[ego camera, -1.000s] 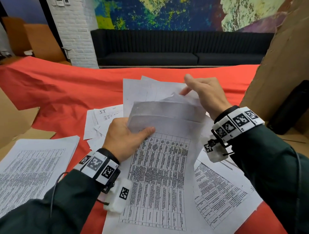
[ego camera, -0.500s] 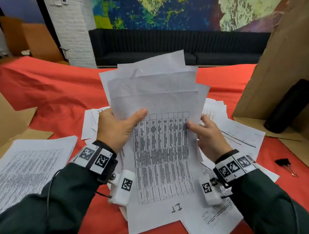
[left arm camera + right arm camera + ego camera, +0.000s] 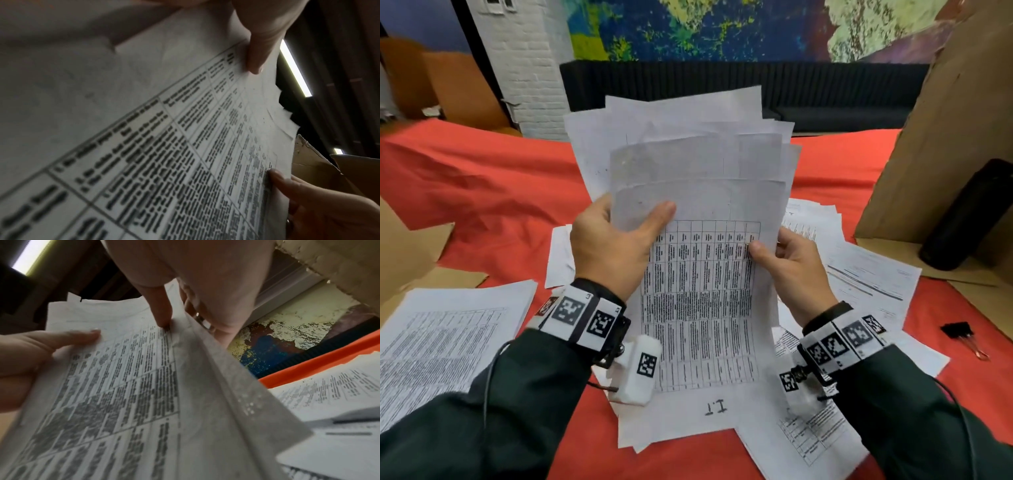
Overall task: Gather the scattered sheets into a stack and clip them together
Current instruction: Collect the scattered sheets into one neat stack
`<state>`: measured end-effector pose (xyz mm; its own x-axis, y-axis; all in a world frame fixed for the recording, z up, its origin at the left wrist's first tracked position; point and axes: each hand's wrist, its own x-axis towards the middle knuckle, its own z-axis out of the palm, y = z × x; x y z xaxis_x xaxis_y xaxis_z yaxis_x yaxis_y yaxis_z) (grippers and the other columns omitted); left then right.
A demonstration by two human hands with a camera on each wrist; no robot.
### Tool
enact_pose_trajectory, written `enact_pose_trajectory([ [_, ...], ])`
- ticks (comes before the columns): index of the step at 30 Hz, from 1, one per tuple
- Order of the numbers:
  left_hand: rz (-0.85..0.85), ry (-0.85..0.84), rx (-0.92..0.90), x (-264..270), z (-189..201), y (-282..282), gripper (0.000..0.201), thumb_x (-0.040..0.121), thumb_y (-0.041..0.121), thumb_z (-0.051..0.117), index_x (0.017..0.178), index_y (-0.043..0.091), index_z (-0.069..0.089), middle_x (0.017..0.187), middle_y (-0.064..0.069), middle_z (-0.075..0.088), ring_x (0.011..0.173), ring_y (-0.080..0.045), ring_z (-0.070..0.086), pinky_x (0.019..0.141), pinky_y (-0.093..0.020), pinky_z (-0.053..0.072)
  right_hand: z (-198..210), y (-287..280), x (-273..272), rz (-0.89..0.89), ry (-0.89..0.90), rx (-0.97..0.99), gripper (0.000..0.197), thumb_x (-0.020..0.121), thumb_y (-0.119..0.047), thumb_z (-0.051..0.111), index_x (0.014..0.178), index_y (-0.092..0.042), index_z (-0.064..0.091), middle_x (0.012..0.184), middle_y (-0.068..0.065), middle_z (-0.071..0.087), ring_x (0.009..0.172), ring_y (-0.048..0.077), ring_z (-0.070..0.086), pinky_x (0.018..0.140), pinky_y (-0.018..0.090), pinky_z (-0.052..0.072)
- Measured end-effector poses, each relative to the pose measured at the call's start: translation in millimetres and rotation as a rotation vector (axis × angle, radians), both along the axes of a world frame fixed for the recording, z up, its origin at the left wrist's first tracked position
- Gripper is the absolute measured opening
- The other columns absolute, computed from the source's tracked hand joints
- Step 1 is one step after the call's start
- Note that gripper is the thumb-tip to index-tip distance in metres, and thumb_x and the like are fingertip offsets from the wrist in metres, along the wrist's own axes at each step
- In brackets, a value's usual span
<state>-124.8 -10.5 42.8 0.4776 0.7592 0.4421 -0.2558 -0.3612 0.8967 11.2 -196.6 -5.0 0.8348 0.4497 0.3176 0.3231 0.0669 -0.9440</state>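
left grip: my left hand (image 3: 613, 246) grips the left edge of the uneven bundle of white printed sheets (image 3: 702, 260), thumb laid across the front page, fingers hidden behind.
right grip: my right hand (image 3: 794, 270) pinches the bundle's right edge, thumb on the printed grid, fingers behind the paper.
bundle: i hold it raised and tilted above the table (image 3: 482, 192), which is draped in red cloth; the top edges fan out unaligned, and the front page shows a table of text with a handwritten mark near its bottom.
loose sheets: more white printed pages (image 3: 873, 277) lie on the cloth under and to the right of the bundle; another pile (image 3: 438, 346) sits at the left.
clip: a black binder clip (image 3: 959, 334) rests on the cloth at the far right, well apart from both hands.
surroundings: a brown cardboard panel (image 3: 955, 137) stands on the right with a black cylinder (image 3: 969, 219) beside it.
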Motion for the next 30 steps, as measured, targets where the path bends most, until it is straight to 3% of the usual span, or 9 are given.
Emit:
enact_pose_trajectory([
  [4, 0.079, -0.087, 0.222, 0, 15, 5, 0.080, 0.069, 0.020, 0.094, 0.129, 0.019, 0.042, 0.124, 0.010, 0.059, 0.106, 0.007, 0.062, 0.098, -0.017, 0.049, 11, 3, -2, 0.012, -0.026, 0.082, 0.027, 0.094, -0.002, 0.066, 0.118, -0.014, 0.064, 0.110, 0.007, 0.075, 0.099, 0.022, 0.073, 0.090, 0.044, 0.059],
  [8, -0.029, -0.161, 0.196, 4, 38, 20, 0.113, 0.068, 0.030, 0.095, 0.154, 0.015, 0.024, 0.153, -0.007, 0.045, 0.136, -0.017, 0.053, 0.114, -0.043, 0.046, 34, 7, -1, -0.089, -0.048, 0.140, 0.010, 0.091, -0.011, 0.066, 0.089, -0.019, 0.071, 0.083, -0.003, 0.075, 0.078, 0.018, 0.069, 0.077, 0.043, 0.060],
  [12, -0.271, -0.140, 0.244, -1, 74, 9, 0.068, 0.072, 0.018, 0.093, 0.128, 0.003, 0.058, 0.123, -0.005, 0.073, 0.115, -0.018, 0.071, 0.099, -0.037, 0.057, 76, 11, 3, -0.220, -0.148, 0.317, 0.016, 0.087, -0.017, 0.066, 0.090, -0.001, 0.067, 0.084, 0.007, 0.067, 0.078, 0.020, 0.060, 0.075, 0.041, 0.053],
  [16, -0.222, -0.105, 0.316, -1, 78, 9, 0.022, 0.079, 0.015, 0.087, 0.094, 0.026, 0.075, 0.087, 0.026, 0.076, 0.090, -0.004, 0.076, 0.079, -0.025, 0.061, 108, 13, 1, -0.234, -0.272, 0.410, 0.011, 0.095, -0.013, 0.061, 0.094, -0.022, 0.067, 0.093, 0.003, 0.071, 0.087, 0.021, 0.067, 0.084, 0.048, 0.058],
  [18, -0.166, -0.106, 0.285, 0, 66, 10, 0.016, 0.081, 0.024, 0.086, 0.085, 0.035, 0.076, 0.086, 0.026, 0.076, 0.091, -0.005, 0.076, 0.083, -0.028, 0.061, 108, 16, -4, -0.160, -0.286, 0.361, 0.011, 0.098, -0.016, 0.057, 0.101, -0.023, 0.065, 0.099, 0.003, 0.071, 0.092, 0.020, 0.067, 0.084, 0.046, 0.059],
  [21, -0.181, -0.083, 0.199, 4, 38, 12, 0.017, 0.080, 0.022, 0.087, 0.090, 0.031, 0.076, 0.090, 0.019, 0.078, 0.091, -0.007, 0.076, 0.086, -0.028, 0.060, 85, 16, -8, -0.060, -0.177, 0.274, 0.022, 0.097, -0.019, 0.060, 0.118, -0.014, 0.061, 0.111, 0.002, 0.071, 0.099, 0.015, 0.068, 0.083, 0.032, 0.056],
  [24, -0.217, -0.008, 0.131, 4, 14, 11, 0.022, 0.077, 0.017, 0.088, 0.087, 0.026, 0.071, 0.080, 0.026, 0.076, 0.079, 0.006, 0.072, 0.079, -0.021, 0.059, 64, 14, -5, -0.118, -0.116, 0.180, 0.031, 0.087, -0.026, 0.066, 0.115, -0.015, 0.061, 0.107, 0.003, 0.072, 0.094, 0.016, 0.068, 0.082, 0.039, 0.058],
  [26, -0.222, 0.024, 0.081, 7, 8, 10, 0.023, 0.075, 0.016, 0.089, 0.088, 0.024, 0.072, 0.079, 0.024, 0.076, 0.078, 0.004, 0.073, 0.082, -0.027, 0.063, 61, 15, -4, -0.121, -0.116, 0.159, 0.026, 0.087, -0.023, 0.062, 0.112, -0.015, 0.061, 0.103, 0.004, 0.070, 0.092, 0.017, 0.067, 0.081, 0.041, 0.057],
  [30, -0.154, 0.000, 0.082, 12, 24, 9, 0.018, 0.079, 0.032, 0.088, 0.074, 0.032, 0.071, 0.068, 0.023, 0.073, 0.069, 0.004, 0.070, 0.075, -0.025, 0.063, 76, 22, -8, -0.074, -0.267, 0.224, 0.020, 0.097, -0.008, 0.051, 0.115, -0.013, 0.058, 0.101, -0.002, 0.067, 0.092, 0.008, 0.064, 0.082, 0.027, 0.053],
])
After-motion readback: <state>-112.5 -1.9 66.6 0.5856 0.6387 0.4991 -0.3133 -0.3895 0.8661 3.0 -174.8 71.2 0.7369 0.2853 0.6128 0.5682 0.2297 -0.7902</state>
